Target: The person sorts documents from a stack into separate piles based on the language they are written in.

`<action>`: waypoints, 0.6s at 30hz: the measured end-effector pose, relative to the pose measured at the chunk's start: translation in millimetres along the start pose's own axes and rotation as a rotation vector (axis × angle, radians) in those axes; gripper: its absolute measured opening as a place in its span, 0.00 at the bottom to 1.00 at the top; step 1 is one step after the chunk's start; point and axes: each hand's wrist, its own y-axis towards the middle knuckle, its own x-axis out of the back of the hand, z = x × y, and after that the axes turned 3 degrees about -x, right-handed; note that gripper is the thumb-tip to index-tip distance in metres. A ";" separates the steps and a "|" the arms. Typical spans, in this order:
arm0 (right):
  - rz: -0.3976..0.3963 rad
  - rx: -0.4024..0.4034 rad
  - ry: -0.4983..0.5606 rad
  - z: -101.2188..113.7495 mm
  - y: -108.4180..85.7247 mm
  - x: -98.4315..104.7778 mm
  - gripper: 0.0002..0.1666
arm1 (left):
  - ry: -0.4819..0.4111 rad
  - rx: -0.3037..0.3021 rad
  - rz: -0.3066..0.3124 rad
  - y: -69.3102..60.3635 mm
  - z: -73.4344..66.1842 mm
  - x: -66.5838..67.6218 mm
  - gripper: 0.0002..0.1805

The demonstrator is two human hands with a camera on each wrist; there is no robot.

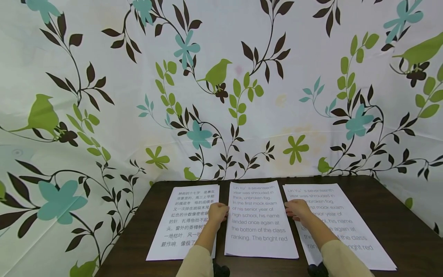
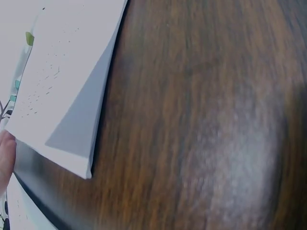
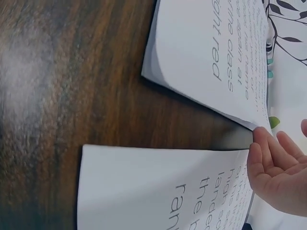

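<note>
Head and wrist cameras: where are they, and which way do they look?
Head: on the head, looking forward and down at table, left papers, middle papers and right papers; left hand, right hand and sleeves show.
Left wrist: on that wrist, facing table and papers; a bit of left hand shows.
Right wrist: on that wrist, facing middle papers and right papers; right hand shows.
Head and right wrist both show the right hand and table.
</note>
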 end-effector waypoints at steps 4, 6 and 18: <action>-0.031 -0.002 0.040 0.9 0.0 -3.7 0.23 | -0.096 0.009 -0.014 0.8 0.9 -3.5 0.15; -0.048 -0.010 0.082 0.4 0.2 -5.5 0.23 | -0.119 0.014 -0.019 1.2 1.9 -4.9 0.15; -0.040 -0.010 0.106 -15.0 0.7 -11.9 0.21 | 0.043 -0.008 0.024 -0.7 13.5 -8.5 0.13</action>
